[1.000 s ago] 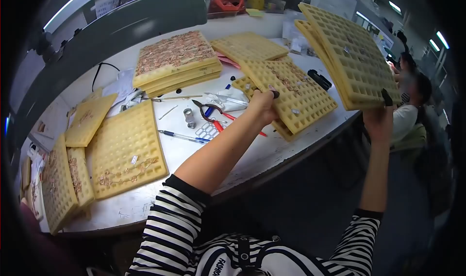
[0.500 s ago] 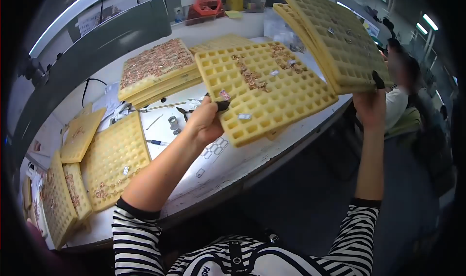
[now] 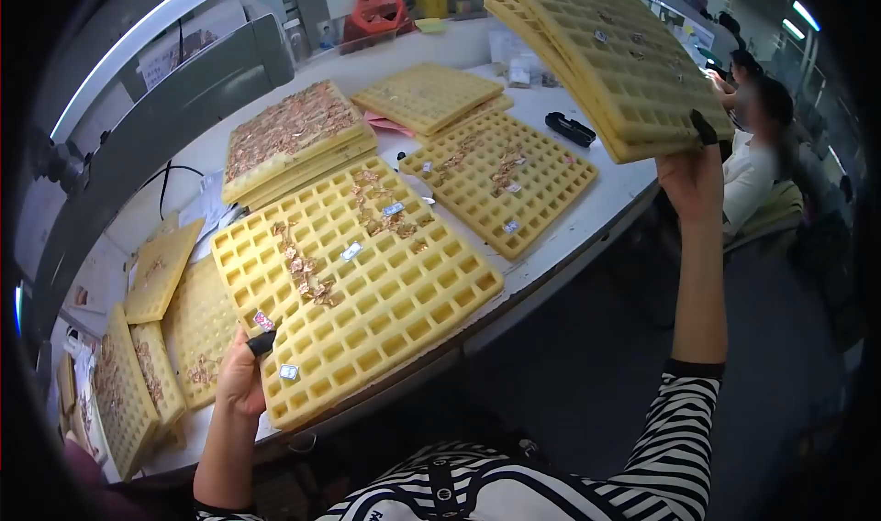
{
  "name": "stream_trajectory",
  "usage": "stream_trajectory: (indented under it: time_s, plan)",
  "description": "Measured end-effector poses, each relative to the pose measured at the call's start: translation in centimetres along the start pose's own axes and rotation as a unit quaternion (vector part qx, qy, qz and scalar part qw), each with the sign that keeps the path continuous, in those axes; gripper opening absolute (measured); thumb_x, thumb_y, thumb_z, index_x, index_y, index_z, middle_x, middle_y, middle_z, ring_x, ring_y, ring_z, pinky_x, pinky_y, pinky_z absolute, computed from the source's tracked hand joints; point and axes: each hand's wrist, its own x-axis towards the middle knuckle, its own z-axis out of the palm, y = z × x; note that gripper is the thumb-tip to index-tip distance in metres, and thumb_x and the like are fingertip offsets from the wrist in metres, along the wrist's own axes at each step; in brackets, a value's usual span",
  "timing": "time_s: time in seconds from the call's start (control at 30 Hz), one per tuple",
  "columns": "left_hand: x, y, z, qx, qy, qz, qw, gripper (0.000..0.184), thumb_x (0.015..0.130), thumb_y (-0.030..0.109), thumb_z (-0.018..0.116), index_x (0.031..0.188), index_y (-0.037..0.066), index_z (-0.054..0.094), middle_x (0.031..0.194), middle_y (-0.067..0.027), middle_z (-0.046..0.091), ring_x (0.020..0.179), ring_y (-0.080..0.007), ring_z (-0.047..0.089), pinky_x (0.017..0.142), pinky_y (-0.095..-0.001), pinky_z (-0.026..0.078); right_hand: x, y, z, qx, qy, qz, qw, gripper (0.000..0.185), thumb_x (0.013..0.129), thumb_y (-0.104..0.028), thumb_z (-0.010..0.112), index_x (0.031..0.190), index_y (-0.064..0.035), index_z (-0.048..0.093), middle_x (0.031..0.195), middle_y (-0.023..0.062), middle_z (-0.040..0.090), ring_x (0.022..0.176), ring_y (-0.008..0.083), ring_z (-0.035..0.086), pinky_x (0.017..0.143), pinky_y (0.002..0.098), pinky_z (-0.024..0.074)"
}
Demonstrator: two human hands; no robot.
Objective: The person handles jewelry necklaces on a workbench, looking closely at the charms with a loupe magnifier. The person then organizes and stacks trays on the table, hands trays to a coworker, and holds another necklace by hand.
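My left hand point(image 3: 242, 374) grips the near left edge of a yellow grid tray point(image 3: 395, 310), its thumb in a black finger cover. Small copper-coloured pieces and a few pale labels lie in and on that tray's square pockets. Raised at the right, my right hand point(image 3: 693, 177) is closed on the lower edge of a tilted stack of yellow trays point(image 3: 633, 81), also with a black-covered thumb on top. Another yellow tray point(image 3: 551, 177) with copper pieces and labels lies on the table between the two.
A stack of trays heaped with copper pieces point(image 3: 294, 127) stands at the back, beside more yellow trays point(image 3: 427, 94). Other trays point(image 3: 124, 383) lean at the left. A black object point(image 3: 570, 128) lies near a clear container point(image 3: 523, 67). A seated person point(image 3: 757, 172) is at the right.
My left hand has moved left and toward me with its tray, uncovering the tray lying on the table. My right hand still holds the tilted stack, shifted slightly left in view.
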Motion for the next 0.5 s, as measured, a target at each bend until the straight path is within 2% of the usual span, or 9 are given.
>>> stream_trajectory:
  time_s: [0.07,0.43,0.5]
  plan:
    - [-0.6,-0.2,0.8,0.003,-0.017,0.021,1.0,0.051,0.082,-0.002,0.04,0.13,0.008,0.025,0.122,-0.0167,0.043,0.107,-0.0303,0.049,0.087,-0.0451,0.044,0.9,-0.4,-0.7,-0.006,0.002,0.004,1.0,0.039,0.084,-0.015,0.053,0.119,-0.0025,0.041,0.12,0.0096,0.048,0.111,0.022,0.046,0.091,0.0355,0.0431]
    - [-1.3,-1.6,1.1,-0.016,0.049,0.058,0.997,0.055,0.08,-0.005,0.043,0.13,0.008,0.023,0.122,-0.0168,0.043,0.107,-0.0303,0.049,0.086,-0.0441,0.045,2.7,2.6,-2.9,0.012,0.005,0.03,0.999,0.039,0.084,-0.014,0.054,0.118,-0.0027,0.041,0.12,0.0109,0.048,0.11,0.0221,0.048,0.09,0.036,0.0439]
    - [-1.3,-1.6,1.4,-0.016,0.067,0.055,0.996,0.056,0.079,-0.006,0.044,0.129,0.008,0.024,0.121,-0.0162,0.043,0.107,-0.0294,0.049,0.086,-0.0432,0.045,2.7,3.2,-2.9,0.04,-0.03,0.054,0.997,0.037,0.083,-0.012,0.054,0.117,-0.0024,0.043,0.119,0.0107,0.049,0.109,0.0218,0.048,0.09,0.0359,0.0436]
